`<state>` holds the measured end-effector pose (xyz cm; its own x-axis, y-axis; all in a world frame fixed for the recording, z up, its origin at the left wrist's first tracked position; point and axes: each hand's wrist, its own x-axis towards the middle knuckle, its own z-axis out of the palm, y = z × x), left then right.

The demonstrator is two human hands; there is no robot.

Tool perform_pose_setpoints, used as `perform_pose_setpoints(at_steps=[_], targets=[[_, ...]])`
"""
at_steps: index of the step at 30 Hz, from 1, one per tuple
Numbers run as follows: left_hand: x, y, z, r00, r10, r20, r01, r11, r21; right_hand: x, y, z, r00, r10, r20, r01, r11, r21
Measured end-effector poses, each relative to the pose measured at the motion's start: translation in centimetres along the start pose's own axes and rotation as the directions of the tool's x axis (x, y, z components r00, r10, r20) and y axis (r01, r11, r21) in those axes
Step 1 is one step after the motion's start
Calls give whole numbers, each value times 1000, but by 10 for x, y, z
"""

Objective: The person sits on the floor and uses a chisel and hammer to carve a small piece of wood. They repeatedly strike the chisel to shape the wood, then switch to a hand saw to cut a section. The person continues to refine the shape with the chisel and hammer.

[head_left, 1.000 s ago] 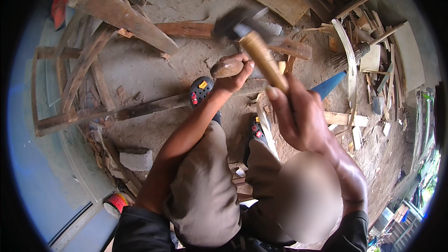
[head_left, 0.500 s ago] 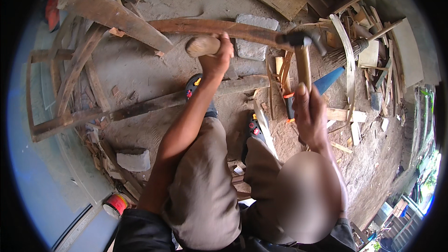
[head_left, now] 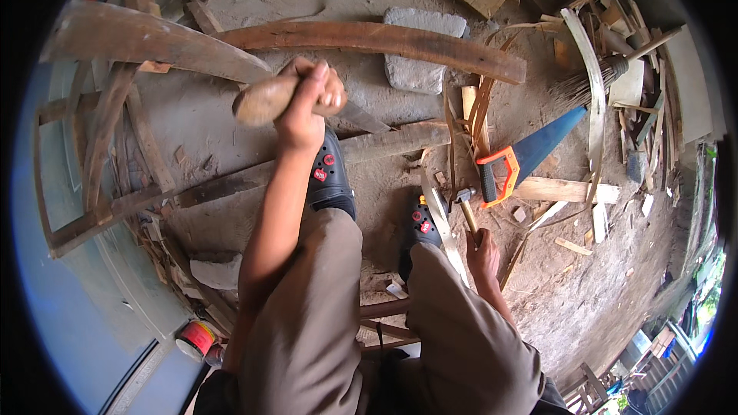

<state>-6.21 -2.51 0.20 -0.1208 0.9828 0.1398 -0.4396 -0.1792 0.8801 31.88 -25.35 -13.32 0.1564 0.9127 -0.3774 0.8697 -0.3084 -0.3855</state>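
My left hand (head_left: 304, 104) is wrapped round the thick wooden handle of a chisel (head_left: 260, 101). Its flat metal blade slants down to the right, with the tip at a long wooden beam (head_left: 396, 141); I cannot tell whether it touches. Low beside my right shoe, my right hand (head_left: 483, 260) grips the wooden handle of a hammer (head_left: 470, 217), whose small metal head points away from me. A handsaw (head_left: 538, 150) with an orange and black handle and blue blade lies just beyond the hammer.
A curved brown plank (head_left: 369, 37) rests across a grey concrete block (head_left: 415, 69). Another wide board (head_left: 154, 40) leans at the left. Scrap wood and a twig broom (head_left: 592, 83) crowd the right side. A red tin (head_left: 196, 338) stands at lower left.
My right hand has brought the hammer down and toward me, from above the curved plank to beside my shoe. My left hand has shifted left, tilting the chisel's handle lower.
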Motion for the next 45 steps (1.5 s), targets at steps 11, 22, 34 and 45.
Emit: perform_pose_setpoints(at_steps=[11,22,34,45], targets=[[29,118,-10,918,373,-132,-389,913,-127,81,-124,-37,880,-385,-278,440,881,173],[-29,74,-27,859,273,-433,-270,960,69,245,-210,47,526,-683,507,659,704,264],[-39,66,-24,905,229,-358,-228,973,47,220,-192,54,675,-637,373,523,769,367],[-37,63,-18,902,223,-370,-213,975,70,230,-222,-3,781,-600,-173,608,665,434]])
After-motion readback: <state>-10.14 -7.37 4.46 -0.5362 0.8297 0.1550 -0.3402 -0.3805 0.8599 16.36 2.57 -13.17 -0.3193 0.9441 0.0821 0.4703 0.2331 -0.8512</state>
